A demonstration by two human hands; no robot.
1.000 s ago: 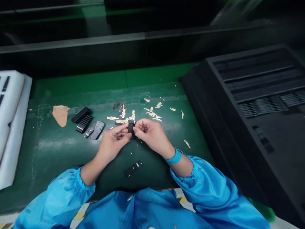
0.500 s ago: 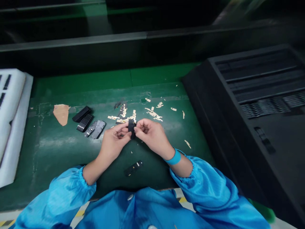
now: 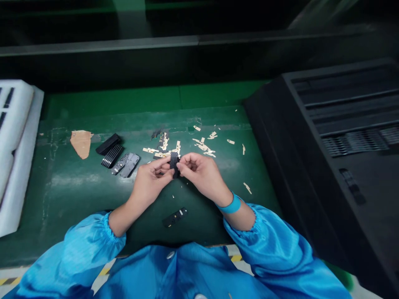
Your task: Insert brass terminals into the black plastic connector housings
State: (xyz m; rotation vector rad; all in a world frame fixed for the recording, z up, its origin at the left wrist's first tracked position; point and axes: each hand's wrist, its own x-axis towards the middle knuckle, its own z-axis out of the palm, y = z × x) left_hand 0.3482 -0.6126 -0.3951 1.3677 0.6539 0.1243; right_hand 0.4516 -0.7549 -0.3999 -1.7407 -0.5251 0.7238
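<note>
Between my hands, above the green table, a small black plastic part [image 3: 174,165] is held upright. My left hand [image 3: 152,178] pinches it from the left with thumb and fingers. My right hand [image 3: 199,172] is closed at its right edge, the thumb and index finger pressed together there; whether they grip the part or a small piece on it is hidden. Just beyond lie pale cut strips [image 3: 163,143] with some dark pieces. Nearer to me, a flat black part [image 3: 175,217] with small light and metallic spots lies on the table.
To the left are black ribbed parts [image 3: 112,156], grey-black flat parts [image 3: 129,165] and a brown paper piece [image 3: 80,144]. More pale strips [image 3: 204,146] lie scattered at right. White foam trays [image 3: 37,108] stand at the left edge, a large black tray [image 3: 271,120] at the right.
The head view has shifted slightly. Both hands stay around the black part, which has turned a little; the grip looks the same.
</note>
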